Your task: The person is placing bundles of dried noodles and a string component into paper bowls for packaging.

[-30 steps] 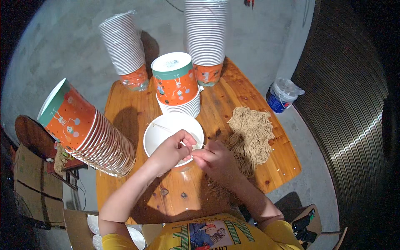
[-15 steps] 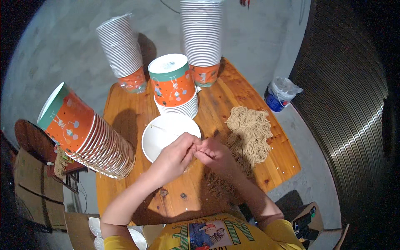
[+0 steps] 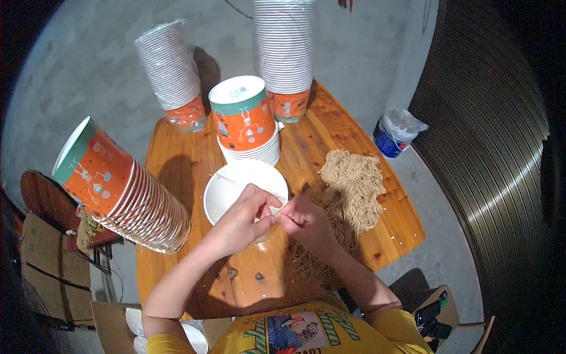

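Note:
A white paper bowl (image 3: 224, 202) sits mouth up at the middle of the table. A thin pale string (image 3: 233, 182) stretches over its rim from the far left side to my hands. My left hand (image 3: 240, 219) pinches the string above the bowl's near right rim. Fingertips touching it, my right hand (image 3: 306, 223) is also closed on the string. The exact crossing of the string between the fingers is too small to make out. To the right lies a bundle of tan string (image 3: 354, 187), its darker loose ends partly under my right forearm.
On the left leans a stack of orange and green paper bowls (image 3: 150, 203) with strings around their rims. Upturned bowls (image 3: 243, 121) stand behind the white one. Two plastic-wrapped stacks (image 3: 170, 65) (image 3: 284, 50) rise at the back. A blue and white bucket (image 3: 394, 134) is beyond the right edge.
My left fingers have opened slightly and shifted, showing a gap between thumb and index. The white bowl has moved a little to the right. My right hand stays close beside the left.

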Motion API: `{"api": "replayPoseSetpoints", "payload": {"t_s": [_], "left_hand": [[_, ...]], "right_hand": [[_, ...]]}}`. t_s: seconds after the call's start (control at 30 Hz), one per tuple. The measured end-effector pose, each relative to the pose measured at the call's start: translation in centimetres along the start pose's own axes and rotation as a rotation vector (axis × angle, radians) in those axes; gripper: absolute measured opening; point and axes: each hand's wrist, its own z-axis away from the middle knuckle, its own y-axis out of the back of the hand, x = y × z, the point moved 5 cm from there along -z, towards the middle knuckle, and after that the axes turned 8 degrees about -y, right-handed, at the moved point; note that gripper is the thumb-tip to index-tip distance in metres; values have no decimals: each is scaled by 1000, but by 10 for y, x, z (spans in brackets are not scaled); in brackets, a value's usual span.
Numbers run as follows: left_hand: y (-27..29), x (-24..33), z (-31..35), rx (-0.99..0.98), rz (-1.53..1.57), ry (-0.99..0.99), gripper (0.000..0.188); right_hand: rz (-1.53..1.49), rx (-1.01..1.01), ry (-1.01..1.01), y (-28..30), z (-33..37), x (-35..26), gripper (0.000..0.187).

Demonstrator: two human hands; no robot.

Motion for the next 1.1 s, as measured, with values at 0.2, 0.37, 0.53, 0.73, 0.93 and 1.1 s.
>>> {"api": "replayPoseSetpoints", "payload": {"t_s": [0.2,0.37,0.53,0.73,0.93,1.1], "left_hand": [[-1,-10,-3,-82,92,177,16],[-2,-14,-6,-91,149,171,10],[0,1,-8,-63,-7,8,10],[-4,15,-4,35,-175,-125,10],[-6,12,2,84,-279,-89,8],[-8,5,5,152,-204,34,8]], "right_hand": [[21,21,7,7,2,2,9],[33,8,27,8,4,-8,9],[86,24,28,8,4,-11,9],[237,102,232,5,3,-10,10],[295,118,318,2,6,-16,9],[426,108,265,-1,7,-14,10]]}}
